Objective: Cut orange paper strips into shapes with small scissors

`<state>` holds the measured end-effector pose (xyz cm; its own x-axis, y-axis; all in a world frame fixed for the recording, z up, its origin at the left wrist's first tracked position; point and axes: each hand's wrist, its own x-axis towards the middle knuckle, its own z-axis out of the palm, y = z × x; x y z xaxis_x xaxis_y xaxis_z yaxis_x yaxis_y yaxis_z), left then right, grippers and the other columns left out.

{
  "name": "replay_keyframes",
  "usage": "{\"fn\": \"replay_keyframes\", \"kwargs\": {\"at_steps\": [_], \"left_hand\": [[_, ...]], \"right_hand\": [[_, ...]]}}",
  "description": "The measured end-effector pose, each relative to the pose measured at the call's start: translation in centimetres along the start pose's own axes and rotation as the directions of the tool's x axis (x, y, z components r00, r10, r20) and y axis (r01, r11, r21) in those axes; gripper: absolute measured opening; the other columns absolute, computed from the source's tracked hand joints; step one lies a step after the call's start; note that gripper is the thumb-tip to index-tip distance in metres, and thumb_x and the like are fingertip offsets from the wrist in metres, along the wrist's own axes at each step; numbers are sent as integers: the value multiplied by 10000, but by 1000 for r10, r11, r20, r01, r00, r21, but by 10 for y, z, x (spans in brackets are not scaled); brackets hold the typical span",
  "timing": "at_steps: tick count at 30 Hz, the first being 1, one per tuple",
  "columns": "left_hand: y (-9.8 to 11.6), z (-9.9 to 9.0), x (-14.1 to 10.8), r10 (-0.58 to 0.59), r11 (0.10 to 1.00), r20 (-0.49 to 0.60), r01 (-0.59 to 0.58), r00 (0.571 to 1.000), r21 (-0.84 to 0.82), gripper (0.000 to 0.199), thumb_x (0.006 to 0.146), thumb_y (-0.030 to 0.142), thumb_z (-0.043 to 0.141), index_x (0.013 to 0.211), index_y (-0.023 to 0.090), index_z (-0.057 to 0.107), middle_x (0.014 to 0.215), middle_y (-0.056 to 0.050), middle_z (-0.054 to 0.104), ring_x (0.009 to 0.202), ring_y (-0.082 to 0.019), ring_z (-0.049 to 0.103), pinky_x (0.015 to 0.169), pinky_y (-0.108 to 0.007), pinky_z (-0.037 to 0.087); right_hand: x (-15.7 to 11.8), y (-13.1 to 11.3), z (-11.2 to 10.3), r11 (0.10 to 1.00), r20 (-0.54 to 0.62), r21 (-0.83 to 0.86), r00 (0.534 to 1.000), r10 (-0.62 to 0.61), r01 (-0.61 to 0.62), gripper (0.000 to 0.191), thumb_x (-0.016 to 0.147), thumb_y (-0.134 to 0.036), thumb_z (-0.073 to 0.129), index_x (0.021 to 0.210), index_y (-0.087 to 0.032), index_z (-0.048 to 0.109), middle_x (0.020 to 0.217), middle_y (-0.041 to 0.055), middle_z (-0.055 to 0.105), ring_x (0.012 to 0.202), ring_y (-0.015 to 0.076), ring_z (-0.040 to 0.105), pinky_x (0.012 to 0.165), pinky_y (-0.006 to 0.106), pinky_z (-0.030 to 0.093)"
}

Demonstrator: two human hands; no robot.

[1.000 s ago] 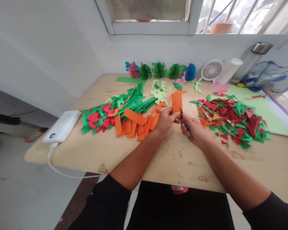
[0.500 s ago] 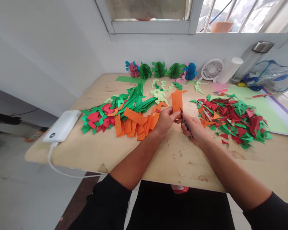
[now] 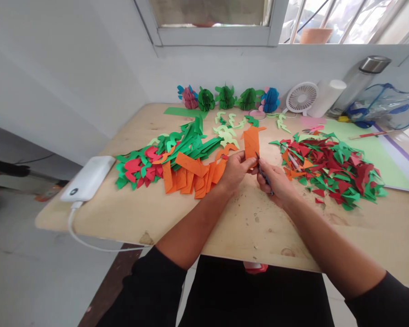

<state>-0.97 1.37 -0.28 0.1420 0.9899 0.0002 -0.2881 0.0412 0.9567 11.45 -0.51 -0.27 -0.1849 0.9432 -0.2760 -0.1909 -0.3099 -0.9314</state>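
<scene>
My left hand (image 3: 236, 169) pinches the lower edge of an upright orange paper piece (image 3: 251, 144) with drawn lines on it. My right hand (image 3: 275, 181) is closed round dark-handled scissors (image 3: 265, 177), whose blades meet the paper's lower right edge. Left of my left hand lie several folded orange paper pieces (image 3: 187, 175), with green strips (image 3: 194, 145) and red and green cut shapes (image 3: 139, 168) beyond them. To the right of my right hand spreads a heap of red, green and orange scraps (image 3: 334, 170).
Folded paper figures (image 3: 226, 97) line the wall, beside a white fan (image 3: 301, 98), a white cylinder and a bottle (image 3: 364, 84). Light green cutouts (image 3: 226, 135) lie mid-table. A white power bank (image 3: 87, 179) with a cable sits at the left edge. Green sheets (image 3: 378, 154) lie at right.
</scene>
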Motion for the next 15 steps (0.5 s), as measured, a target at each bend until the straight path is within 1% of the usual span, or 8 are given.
{"fn": "replay_keyframes", "kwargs": {"at_steps": [15], "left_hand": [[0, -1, 0, -3, 1000, 10, 3, 1000, -5, 135, 703, 271, 639, 682, 152, 578, 596, 19, 530, 500, -70, 454, 589, -254, 424]], "right_hand": [[1, 1, 0, 1000, 8, 2, 1000, -6, 6, 480, 665, -635, 699, 659, -170, 581, 447, -75, 385, 356, 32, 241, 326, 191, 114]]}}
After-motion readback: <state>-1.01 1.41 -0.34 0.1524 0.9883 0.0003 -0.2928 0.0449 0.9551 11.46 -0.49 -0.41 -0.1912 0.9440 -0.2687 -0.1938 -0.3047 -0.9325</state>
